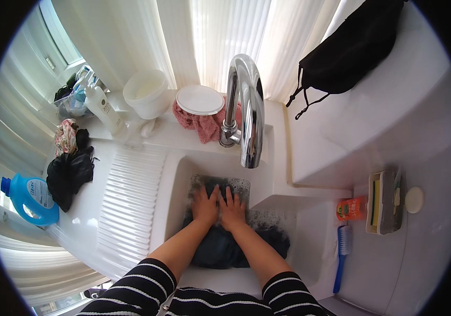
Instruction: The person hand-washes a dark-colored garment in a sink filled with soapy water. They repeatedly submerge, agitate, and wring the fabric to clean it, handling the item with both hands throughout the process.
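Dark navy or black cloth lies soaking in a white sink, with foamy water around its far part. Side by side, my left hand and my right hand rest on the cloth's far part, fingers stretched forward and somewhat apart, thumbs close together. Neither hand visibly grips the cloth; some fingertips blend into the dark wet fabric. A chrome faucet arches over the sink just beyond my hands, and no stream of water shows from it.
Left of the sink is a ribbed washboard surface, then black cloth and a blue detergent bottle. Behind stand a white pump bottle, a white tub and a pink towel. A blue brush lies right.
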Tool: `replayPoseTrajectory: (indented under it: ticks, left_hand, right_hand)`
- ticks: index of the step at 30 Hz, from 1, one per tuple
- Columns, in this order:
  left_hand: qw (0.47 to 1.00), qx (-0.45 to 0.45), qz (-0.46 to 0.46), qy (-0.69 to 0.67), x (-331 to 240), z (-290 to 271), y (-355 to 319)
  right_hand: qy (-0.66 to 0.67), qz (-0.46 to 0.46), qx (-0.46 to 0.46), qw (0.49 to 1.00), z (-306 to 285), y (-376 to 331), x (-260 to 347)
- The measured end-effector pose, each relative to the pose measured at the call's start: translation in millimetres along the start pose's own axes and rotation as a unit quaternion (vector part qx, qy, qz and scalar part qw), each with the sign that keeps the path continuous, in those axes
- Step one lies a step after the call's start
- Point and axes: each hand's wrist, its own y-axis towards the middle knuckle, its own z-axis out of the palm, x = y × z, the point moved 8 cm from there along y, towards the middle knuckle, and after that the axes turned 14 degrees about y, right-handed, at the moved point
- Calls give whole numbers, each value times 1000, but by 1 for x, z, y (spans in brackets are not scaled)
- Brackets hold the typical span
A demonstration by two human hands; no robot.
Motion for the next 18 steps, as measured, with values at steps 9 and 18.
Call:
replayPoseTrajectory:
  ticks: [9, 18]
  left_hand:
    - [981, 78, -24, -178, 23, 13, 30]
    - [463, 166, -156, -857, 33, -13, -25]
  right_hand:
    - [167, 2, -139, 976, -23, -2, -11]
    - [359, -205, -284, 865, -103, -66, 57]
